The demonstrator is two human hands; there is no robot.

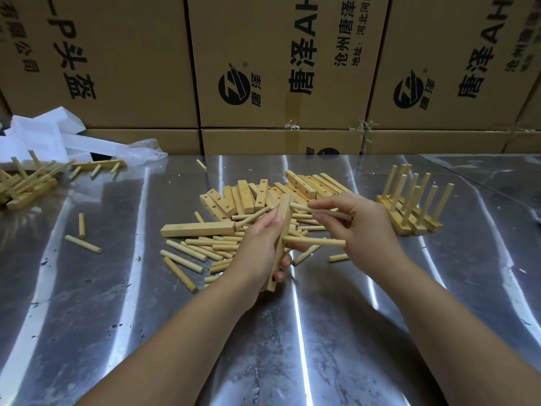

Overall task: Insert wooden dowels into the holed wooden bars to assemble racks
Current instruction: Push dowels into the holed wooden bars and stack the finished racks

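The left hand (257, 250) is gripping a holed bar (283, 218) nearly upright over the steel table (292, 332), fingers curled round it (one dowel (316, 241) is already sticking out low on it). The right hand (366, 227) is pinching a second dowel (300, 207) against the bar's upper end. Beyond, loose dowels (193, 250) and spare bars (248, 197) are lying heaped; finished racks (415, 206) are standing rightward.

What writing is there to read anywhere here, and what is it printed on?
All of it runs sideways.
"–P头盔", cut off at the frame edge: left cardboard box.
"公司", smaller, same box; the characters before it are too blurred to read.
"唐泽AH", cut off: middle cardboard box.
"沧州唐泽" and "地址:河北河", small lines, cut off: same box.
"唐泽" beside a round logo: same box.
"唐泽AH" and the logo's "唐泽": right cardboard box; its small lines are too blurred.
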